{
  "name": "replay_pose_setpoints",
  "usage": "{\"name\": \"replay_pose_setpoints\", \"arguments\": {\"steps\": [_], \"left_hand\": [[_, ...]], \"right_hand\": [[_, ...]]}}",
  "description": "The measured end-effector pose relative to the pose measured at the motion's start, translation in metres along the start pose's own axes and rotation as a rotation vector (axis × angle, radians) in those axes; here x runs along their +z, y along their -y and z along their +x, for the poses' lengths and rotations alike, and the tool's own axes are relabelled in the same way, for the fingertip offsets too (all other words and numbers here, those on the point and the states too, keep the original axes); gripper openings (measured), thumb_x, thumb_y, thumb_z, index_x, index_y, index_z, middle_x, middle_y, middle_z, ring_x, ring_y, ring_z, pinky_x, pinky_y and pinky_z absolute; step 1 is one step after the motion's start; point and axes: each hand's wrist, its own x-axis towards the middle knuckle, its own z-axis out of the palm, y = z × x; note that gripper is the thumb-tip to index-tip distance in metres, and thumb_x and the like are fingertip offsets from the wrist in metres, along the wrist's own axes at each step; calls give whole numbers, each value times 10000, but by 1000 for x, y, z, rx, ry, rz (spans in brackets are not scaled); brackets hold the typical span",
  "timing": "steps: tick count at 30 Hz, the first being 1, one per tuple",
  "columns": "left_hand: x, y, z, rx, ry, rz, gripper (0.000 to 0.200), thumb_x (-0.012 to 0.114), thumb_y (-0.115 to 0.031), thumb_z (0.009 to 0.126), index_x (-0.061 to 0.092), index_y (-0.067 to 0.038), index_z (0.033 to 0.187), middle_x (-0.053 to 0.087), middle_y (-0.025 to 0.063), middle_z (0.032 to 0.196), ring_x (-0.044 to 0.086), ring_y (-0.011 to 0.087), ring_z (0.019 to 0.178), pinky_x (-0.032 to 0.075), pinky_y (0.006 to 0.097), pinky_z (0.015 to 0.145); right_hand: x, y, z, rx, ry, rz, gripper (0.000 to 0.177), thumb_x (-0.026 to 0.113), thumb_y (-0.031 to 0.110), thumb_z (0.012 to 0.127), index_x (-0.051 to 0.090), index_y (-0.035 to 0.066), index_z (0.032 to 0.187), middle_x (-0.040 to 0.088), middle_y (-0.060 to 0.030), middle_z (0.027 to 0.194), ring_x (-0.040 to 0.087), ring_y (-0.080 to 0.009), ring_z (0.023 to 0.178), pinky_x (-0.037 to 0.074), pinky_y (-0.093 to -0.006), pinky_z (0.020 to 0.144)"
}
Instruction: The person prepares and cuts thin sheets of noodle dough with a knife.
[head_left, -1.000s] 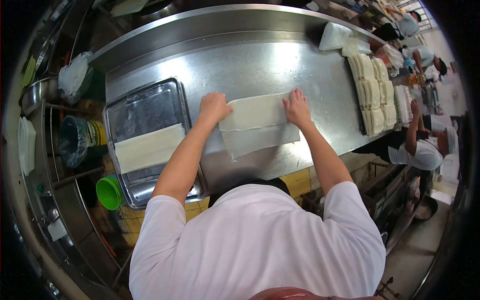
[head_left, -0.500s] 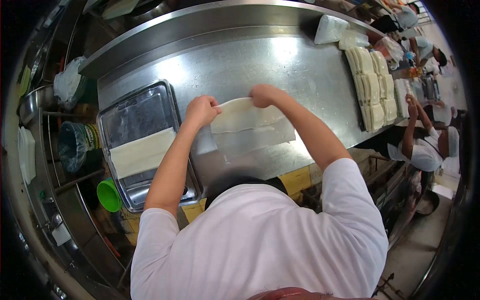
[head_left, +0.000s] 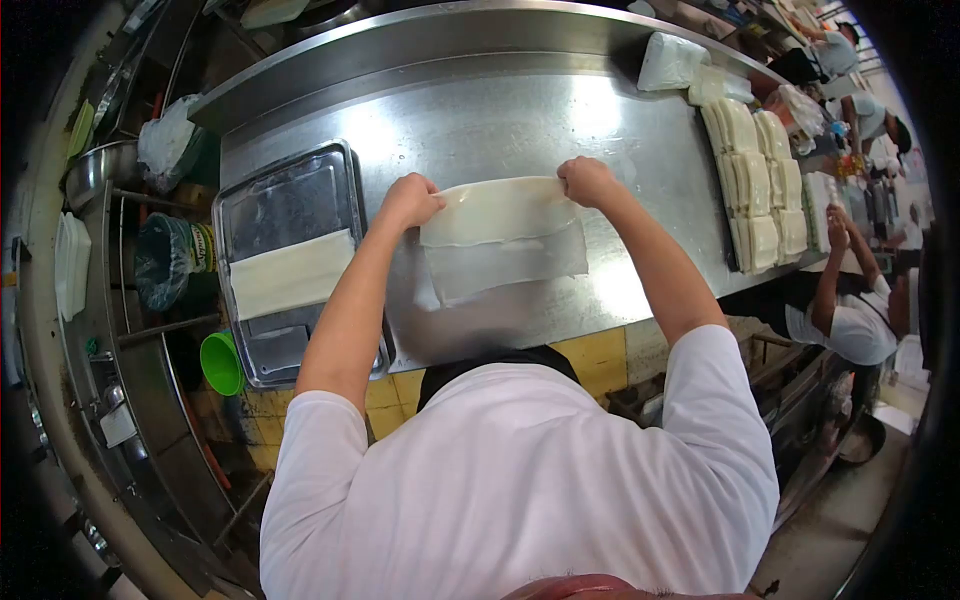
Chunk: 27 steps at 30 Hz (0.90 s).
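Note:
A thin, translucent white noodle sheet [head_left: 508,268] lies on the steel table in front of me. Its far part is doubled and looks more opaque. My left hand [head_left: 411,202] pinches the far left corner, while my right hand [head_left: 589,183] pinches the far right corner, so the top edge is stretched between them. To the left, a metal tray [head_left: 285,205] holds a folded white sheet [head_left: 290,274] across its middle; my left forearm covers part of the tray's right side.
Stacks of folded white sheets [head_left: 748,165] fill a tray at the table's right end, beside a plastic-wrapped pack [head_left: 669,61]. A green bucket [head_left: 222,363] and a bag-lined bin [head_left: 165,262] stand at left. Co-workers [head_left: 850,325] are at the right.
My right hand has moved right to the sheet's far corner, and the top edge is now drawn out straighter. The left hand keeps its hold. The view has shifted slightly.

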Motion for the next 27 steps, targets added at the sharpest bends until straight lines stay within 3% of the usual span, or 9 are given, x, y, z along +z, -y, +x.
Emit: {"name": "replay_pose_setpoints", "arguments": {"steps": [5,7,16,18,23,27], "left_hand": [[-5,-5,-33,51,-124,-34,263,759,-231,820,773,-54,1014,746,172,909,717,282,851,542,373,804],[-7,-7,-49,78,-165,-37,257,758,-226,821,774,-61,1018,746,171,905,716,276,839,539,368,788],[13,-9,-131,183,-329,-131,205,713,-176,866,763,-66,1031,738,174,889,715,261,800,534,359,751],[23,-11,-152,115,-296,-142,217,698,-198,866,762,-89,1042,732,174,912,704,338,852,539,402,813],[79,10,-195,174,-280,-65,227,700,-169,853,756,-92,1059,727,177,952,691,355,897,534,413,836],[89,15,-213,93,-248,-87,233,706,-160,842,755,-88,1058,721,182,1012,678,366,949,531,424,861]], "right_hand": [[-11,-4,-29,32,-137,73,175,616,117,830,752,84,935,725,-178,927,697,-376,861,565,-462,788],[-13,-6,-43,9,-239,159,122,648,127,789,736,64,846,715,-165,847,682,-365,808,544,-463,749],[-3,-3,-124,5,-399,298,137,649,140,833,752,63,878,713,-188,835,687,-385,801,548,-470,747],[12,-2,-143,22,-398,328,138,645,136,834,754,66,882,713,-189,839,687,-386,807,548,-470,749],[91,0,-186,21,-294,351,198,625,119,836,770,98,969,711,-196,849,690,-381,831,548,-481,775],[107,10,-200,59,-224,267,243,628,130,836,761,101,1036,719,-196,915,688,-378,882,550,-474,812]]}}
